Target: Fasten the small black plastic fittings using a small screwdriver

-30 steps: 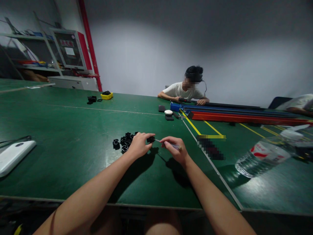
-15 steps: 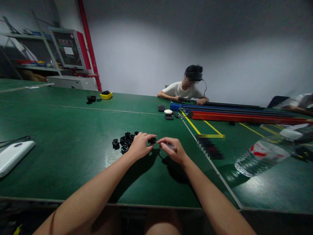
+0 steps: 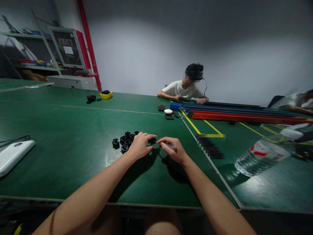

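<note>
Near the middle of the green table [image 3: 73, 140], my left hand [image 3: 141, 145] grips a small black part [image 3: 152, 140] between thumb and fingers. My right hand [image 3: 174, 149] is closed round a slim tool [image 3: 171, 146] with a partly see-through handle. The tool's thin tip points left and meets the right side of the black part, or lies very close to it. Several similar black parts [image 3: 125, 141] stand in a loose group just left of my left hand, which hides some of them.
A water bottle [image 3: 262, 156] lies tilted at the right, and a white phone [image 3: 16, 156] rests at the left. Farther back are a yellow bin [image 3: 106, 95], long red rails [image 3: 232, 117], a blue piece [image 3: 175, 106] and a white oval item [image 3: 168, 112]. A person [image 3: 182, 89] leans on the far edge.
Both hands, the black part and the tool look unmoved. At the far right, more of another person's head shows at the frame's edge.
</note>
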The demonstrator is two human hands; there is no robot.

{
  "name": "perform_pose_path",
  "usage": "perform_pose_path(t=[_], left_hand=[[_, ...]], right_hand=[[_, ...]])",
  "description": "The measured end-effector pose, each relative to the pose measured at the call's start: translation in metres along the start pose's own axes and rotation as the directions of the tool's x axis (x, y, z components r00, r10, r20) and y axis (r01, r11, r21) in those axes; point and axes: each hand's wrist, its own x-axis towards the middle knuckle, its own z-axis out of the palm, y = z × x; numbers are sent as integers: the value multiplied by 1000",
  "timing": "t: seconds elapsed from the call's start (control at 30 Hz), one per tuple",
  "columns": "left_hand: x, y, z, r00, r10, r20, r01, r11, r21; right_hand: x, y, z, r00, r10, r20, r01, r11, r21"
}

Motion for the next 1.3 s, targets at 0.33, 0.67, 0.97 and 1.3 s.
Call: perform_pose_path(t=[0.33, 0.67, 0.97, 1.3], left_hand=[[0, 1, 0, 1000, 20, 10, -20, 1000, 7], [-1, 4, -3, 1000, 15, 18, -16, 999, 34], [-1, 6, -4, 1000, -19, 19, 18, 997, 71], [-1, 7, -4, 999, -46, 26, 44, 997, 64]], right_hand=[[0, 1, 1, 1000, -17, 8, 17, 1000, -1], [0, 3, 2, 1000, -7, 10, 7, 1000, 19], [0, 2, 2, 1000, 2, -1, -2, 1000, -6], [0, 0, 1, 1000, 9, -13, -9, 1000, 4]])
